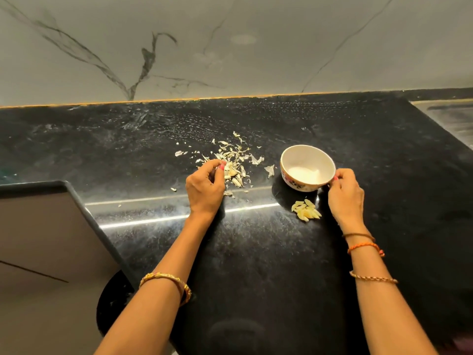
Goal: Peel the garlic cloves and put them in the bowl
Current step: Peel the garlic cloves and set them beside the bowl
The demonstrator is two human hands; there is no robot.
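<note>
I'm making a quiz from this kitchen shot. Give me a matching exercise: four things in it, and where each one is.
Things:
1. bowl
2. peeled cloves
3. garlic skins
4. steel sink

Places:
A. small pile just in front of the bowl
B. far right edge of the counter
C. scattered by the left hand
D. tilted, rim pinched by the right hand

Pairs: 1-D, 2-A, 3-C, 4-B

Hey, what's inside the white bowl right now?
The bowl shows only its bare white inside; no garlic is visible in it. The peeled cloves lie on the counter in front of it. The right hand pinches its rim, and the near wall hides a sliver of the bottom.
</note>
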